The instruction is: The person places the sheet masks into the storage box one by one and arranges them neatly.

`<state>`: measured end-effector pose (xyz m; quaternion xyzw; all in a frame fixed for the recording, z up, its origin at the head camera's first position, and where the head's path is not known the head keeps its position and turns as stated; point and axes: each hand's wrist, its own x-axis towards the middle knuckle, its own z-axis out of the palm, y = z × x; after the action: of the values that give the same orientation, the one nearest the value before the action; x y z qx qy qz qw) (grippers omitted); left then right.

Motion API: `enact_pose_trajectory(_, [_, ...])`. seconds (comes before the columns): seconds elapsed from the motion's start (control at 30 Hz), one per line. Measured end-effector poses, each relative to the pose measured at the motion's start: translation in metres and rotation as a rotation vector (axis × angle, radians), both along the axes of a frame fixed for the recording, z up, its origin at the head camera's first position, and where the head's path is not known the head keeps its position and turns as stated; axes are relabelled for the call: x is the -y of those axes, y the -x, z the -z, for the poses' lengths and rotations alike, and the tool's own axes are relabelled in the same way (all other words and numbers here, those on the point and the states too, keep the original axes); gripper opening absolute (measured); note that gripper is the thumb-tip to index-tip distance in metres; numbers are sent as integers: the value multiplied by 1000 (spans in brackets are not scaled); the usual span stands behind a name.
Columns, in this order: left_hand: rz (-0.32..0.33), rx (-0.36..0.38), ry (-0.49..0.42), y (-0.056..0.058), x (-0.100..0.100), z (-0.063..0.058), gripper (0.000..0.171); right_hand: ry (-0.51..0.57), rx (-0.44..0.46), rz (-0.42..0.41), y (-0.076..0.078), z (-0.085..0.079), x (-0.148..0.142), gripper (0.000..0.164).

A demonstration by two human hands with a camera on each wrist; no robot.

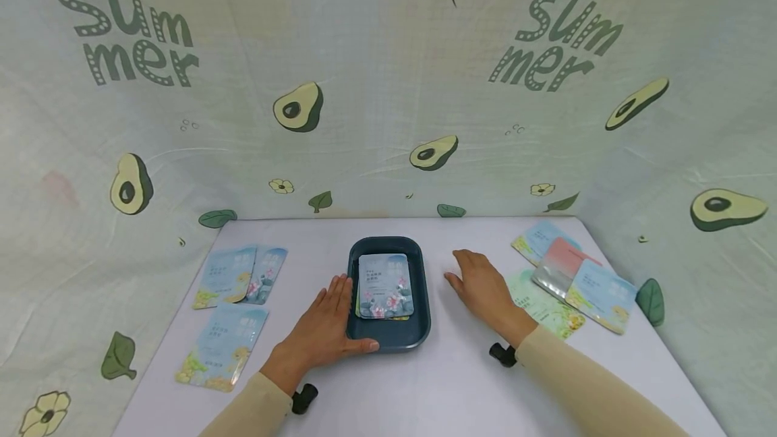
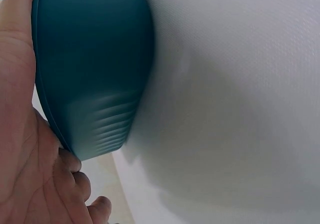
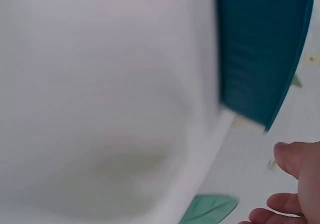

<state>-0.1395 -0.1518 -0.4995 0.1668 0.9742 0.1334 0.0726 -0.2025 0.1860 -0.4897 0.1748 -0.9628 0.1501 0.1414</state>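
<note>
A dark blue-green tray (image 1: 397, 341) lies at the middle of the table. In it sits a pale blue packet with pink flowers (image 1: 385, 285), flat like a sheet-mask sachet, over another whose yellow-green edge peeks out. My left hand (image 1: 322, 329) touches the tray's left side, fingers extended along the rim and thumb across the near left corner. In the left wrist view, the tray wall (image 2: 95, 59) stands right beside the palm. To the right of the tray, my right hand (image 1: 488, 292) hovers apart from it with fingers loosely bent and nothing in them.
On the left lie two blue packets (image 1: 221, 346) (image 1: 224, 275) and a flowered one (image 1: 265, 275). Several more overlap at the right: blue (image 1: 601, 294), pink-silver (image 1: 555, 268) and green (image 1: 543, 305). A printed cloth (image 1: 376, 73) hangs behind the white table (image 1: 425, 396).
</note>
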Motion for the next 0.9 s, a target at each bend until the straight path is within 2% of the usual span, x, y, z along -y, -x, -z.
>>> enact_pose_trajectory(0.27, [-3, 8, -2, -2, 0, -2, 136, -95, 86, 61, -28, 18, -76, 72])
enact_pose_trajectory(0.5, [-2, 3, 8, -2, 0, -1, 138, -182, 181, 102, -55, 30, -113, 74])
enact_pose_trajectory(0.7, [-4, -3, 4, -1, 0, 0, 137, -176, 267, 123, -61, 35, -112, 73])
enact_pose_trajectory(0.9, [-5, 7, -5, -1, -1, -1, 135, -156, 274, 74, -47, 40, -82, 70])
